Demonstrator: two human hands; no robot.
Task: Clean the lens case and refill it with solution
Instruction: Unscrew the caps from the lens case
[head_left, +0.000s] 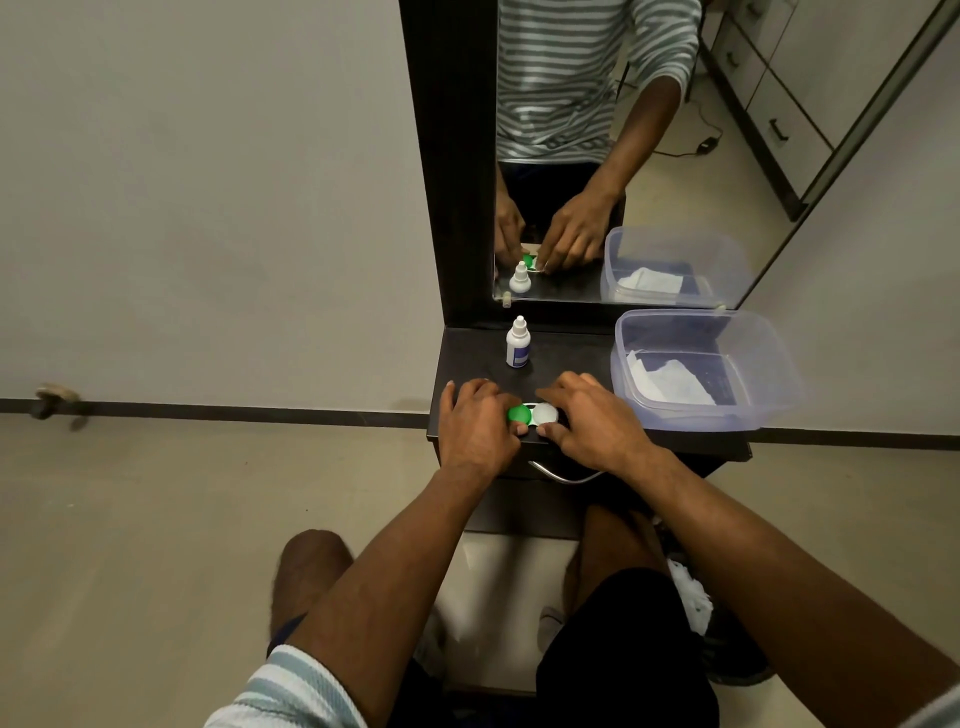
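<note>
On the dark bench (561, 358) below the mirror (597, 156), near its front edge, sits the lens case (534, 414): green cap (519, 414) on my left side, white cap (545, 413) on my right, both apparently screwed on. My left hand (475, 423) curls narrowly around the green end, thumb at the front. My right hand (592, 421) does the same at the white end, fingers over the back, thumb tip at the front rim. Both hands grip the case; neither has lifted it that I can tell.

Step in hand, as I judge it: opening the case for cleaning. Best to pin one end flat against the bench and twist only the other cap, so the case does not skate toward the edge. Set each cap down beside its own well.

Solution bottle (518, 347) stands upright behind the case, cap on, apart from my hands. Clear plastic tub (774, 364) to the right holds a white tissue (670, 382), handy for wiping the wells dry before refilling. Keep elbows clear of the bottle.
</note>
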